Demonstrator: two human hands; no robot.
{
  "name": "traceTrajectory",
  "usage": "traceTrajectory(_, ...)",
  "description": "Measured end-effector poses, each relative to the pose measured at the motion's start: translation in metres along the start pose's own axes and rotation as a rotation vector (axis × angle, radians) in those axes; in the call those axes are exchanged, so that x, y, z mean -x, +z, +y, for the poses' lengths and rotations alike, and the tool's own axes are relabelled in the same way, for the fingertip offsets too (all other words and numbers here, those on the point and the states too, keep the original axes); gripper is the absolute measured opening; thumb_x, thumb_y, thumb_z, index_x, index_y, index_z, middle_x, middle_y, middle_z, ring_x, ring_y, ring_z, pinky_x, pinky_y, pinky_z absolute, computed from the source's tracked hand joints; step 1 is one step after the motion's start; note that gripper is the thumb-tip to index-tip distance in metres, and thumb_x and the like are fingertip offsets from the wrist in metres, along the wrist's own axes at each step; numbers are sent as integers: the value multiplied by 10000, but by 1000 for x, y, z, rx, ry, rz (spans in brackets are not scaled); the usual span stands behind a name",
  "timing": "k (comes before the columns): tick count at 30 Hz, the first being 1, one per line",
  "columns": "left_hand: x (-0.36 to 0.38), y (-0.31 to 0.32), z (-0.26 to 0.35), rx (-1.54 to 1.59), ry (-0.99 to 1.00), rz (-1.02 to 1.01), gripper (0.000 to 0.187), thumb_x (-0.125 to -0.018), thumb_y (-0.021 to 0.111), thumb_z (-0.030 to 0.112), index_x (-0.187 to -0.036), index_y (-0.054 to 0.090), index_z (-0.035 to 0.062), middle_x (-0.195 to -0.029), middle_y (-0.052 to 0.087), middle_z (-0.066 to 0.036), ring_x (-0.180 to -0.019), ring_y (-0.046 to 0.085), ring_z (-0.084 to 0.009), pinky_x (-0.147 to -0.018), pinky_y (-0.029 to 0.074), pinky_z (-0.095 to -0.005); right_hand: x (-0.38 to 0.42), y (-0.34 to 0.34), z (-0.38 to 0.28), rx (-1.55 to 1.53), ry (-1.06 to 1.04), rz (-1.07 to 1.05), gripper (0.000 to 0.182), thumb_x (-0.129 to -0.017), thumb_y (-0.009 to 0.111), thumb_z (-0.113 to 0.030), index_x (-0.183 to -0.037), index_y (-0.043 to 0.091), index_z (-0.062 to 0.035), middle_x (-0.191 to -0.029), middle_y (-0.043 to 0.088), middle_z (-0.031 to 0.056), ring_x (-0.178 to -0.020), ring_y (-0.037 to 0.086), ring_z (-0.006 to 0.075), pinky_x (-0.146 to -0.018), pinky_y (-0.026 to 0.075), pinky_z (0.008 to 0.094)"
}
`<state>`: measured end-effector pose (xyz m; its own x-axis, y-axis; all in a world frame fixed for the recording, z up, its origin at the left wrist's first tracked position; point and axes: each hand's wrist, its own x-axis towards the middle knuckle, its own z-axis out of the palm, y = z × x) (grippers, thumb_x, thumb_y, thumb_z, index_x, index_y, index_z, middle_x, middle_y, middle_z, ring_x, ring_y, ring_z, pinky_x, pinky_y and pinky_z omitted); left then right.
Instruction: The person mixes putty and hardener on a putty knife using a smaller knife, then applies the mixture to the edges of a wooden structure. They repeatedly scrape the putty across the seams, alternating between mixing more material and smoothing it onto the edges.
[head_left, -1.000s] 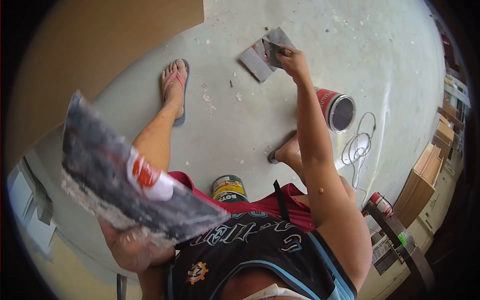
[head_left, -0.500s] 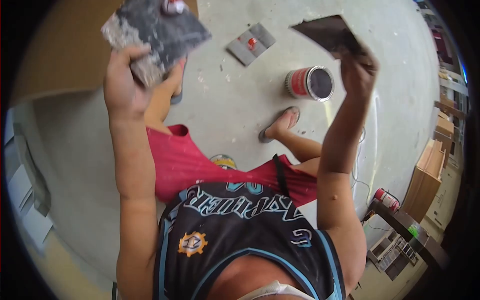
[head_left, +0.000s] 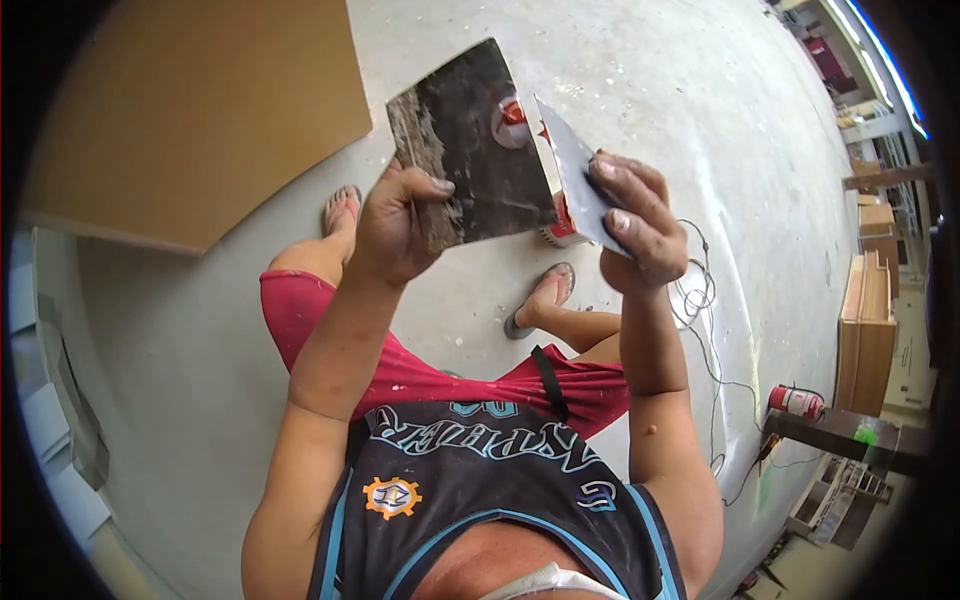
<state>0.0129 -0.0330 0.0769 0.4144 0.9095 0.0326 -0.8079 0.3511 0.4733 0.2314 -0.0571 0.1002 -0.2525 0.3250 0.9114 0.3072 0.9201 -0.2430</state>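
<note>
My left hand (head_left: 400, 215) grips a dark rectangular plate (head_left: 470, 150) by its crusted near-left edge, thumb on top. Rough grey-brown dried material runs along that edge, and a pale dab of paste (head_left: 501, 128) with a red blob lies near the opposite side. In my right hand (head_left: 645, 225) is a thin grey spreader sheet (head_left: 582, 175), fingers over its face. The sheet stands tilted beside the plate's right edge, close to the paste. A strip with a red mark shows along its left side. Behind both, a red-labelled can (head_left: 565, 232) is mostly hidden.
A large brown board (head_left: 210, 120) lies at upper left. Cables (head_left: 705, 290) trail over the grey floor on the right, near a red-and-white can (head_left: 797, 402) and a dark beam (head_left: 850, 440). Wooden cabinets (head_left: 866, 335) stand at far right. My sandalled feet (head_left: 545, 295) are below.
Both hands have come together from far apart, bringing the sheet beside the plate. The view has shifted, and the grey piece on the floor no longer shows.
</note>
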Motion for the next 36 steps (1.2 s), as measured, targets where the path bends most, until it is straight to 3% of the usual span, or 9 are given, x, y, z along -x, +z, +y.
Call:
traceTrajectory(4,-1,9,-9,29,-56,-88,593,-692,397,-73,-1280,348,-17,-1216,500,-178,-1104,526,-279,-944,451,-400,7,-10,-12,67,41,-191,440,-616,688,-78,-1047,604,-97,-1172,563,197,-1114,505,406,-904,436,480)
traceTrajectory(12,13,15,-3,-65,19,-135,581,-705,423,-136,-1261,373,26,-1176,533,-152,-1056,562,-241,-912,476,-371,12,-8,-17,383,75,-151,472,-582,630,46,-1031,630,-99,-1086,622,150,-1037,564,386,-862,477,436)
traceTrajectory(17,26,25,4,-217,78,-143,540,-713,476,-132,-1222,418,37,-1102,561,-104,-1006,574,-191,-852,480,-314,50,-12,5,581,280,-306,344,-713,582,69,-1034,629,-45,-1053,635,124,-894,619,224,-780,498,309)
traceTrajectory(19,21,18,11,-256,111,-86,500,-715,491,-127,-1183,446,43,-1065,566,-85,-970,577,-174,-827,481,-299,61,-14,5,48,874,322,209,-821,555,26,-1022,610,21,-1033,633,109,-838,611,141,-755,483,260)
traceTrajectory(21,14,12,13,-270,162,71,364,-736,526,-94,-1070,505,48,-956,578,-47,-863,586,-147,-778,483,-276,54,-35,-1,6,1008,533,154,-871,546,-47,-951,598,73,-1006,625,106,-804,589,94,-731,460,217)
traceTrajectory(24,6,-6,23,-322,131,31,318,-762,523,-56,-1064,502,39,-930,585,-62,-847,602,-163,-789,495,-306,81,-69,19,122,1219,589,167,-866,573,-87,-957,580,53,-969,627,122,-787,618,158,-718,510,289)
traceTrajectory(26,-4,-12,18,-326,90,37,338,-761,516,-58,-1085,493,39,-955,584,-70,-868,603,-170,-800,497,-316,109,-84,41,-537,1306,781,217,-871,577,-126,-1016,547,33,-947,619,137,-800,634,234,-671,561,404)
traceTrajectory(29,-18,-28,6,-321,85,54,428,-761,493,-51,-1182,452,9,-1065,565,-105,-979,586,-214,-875,483,-372,109,-85,43,-586,1421,723,260,-865,580,-116,-1079,513,15,-949,610,143,-805,640,280,-630,577,494)
traceTrajectory(36,-29,-39,-13,-252,-41,197,494,-749,500,-65,-1226,412,25,-1100,548,-90,-990,563,-203,-900,453,-334,121,-74,74,-374,1482,470,263,-829,600,-72,-1067,537,21,-932,616,128,-767,642,230,-603,585,390)
